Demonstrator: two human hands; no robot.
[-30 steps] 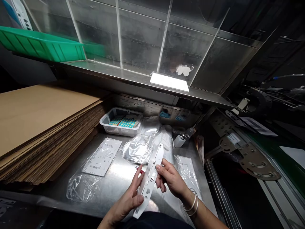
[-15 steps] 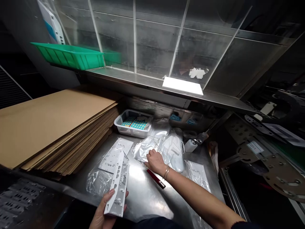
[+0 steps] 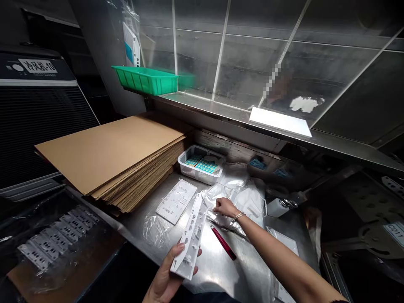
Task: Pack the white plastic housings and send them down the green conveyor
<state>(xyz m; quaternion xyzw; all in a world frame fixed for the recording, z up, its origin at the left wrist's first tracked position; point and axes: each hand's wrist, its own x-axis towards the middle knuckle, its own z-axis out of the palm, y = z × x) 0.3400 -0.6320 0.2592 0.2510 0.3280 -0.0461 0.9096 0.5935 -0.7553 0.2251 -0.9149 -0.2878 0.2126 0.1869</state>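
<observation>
One white slotted part (image 3: 190,242) in the left hand (image 3: 166,272), one flat white panel (image 3: 176,203) beyond that hand; one red tool (image 3: 223,243) between it and the right hand (image 3: 226,207); one white bottle (image 3: 276,208) rightward; one tray (image 3: 197,173), one green bin (image 3: 139,83) beyond both.

The white panel (image 3: 190,240) partly hides the left hand (image 3: 168,271), and whether the right hand (image 3: 226,207) grips anything is hidden.
</observation>
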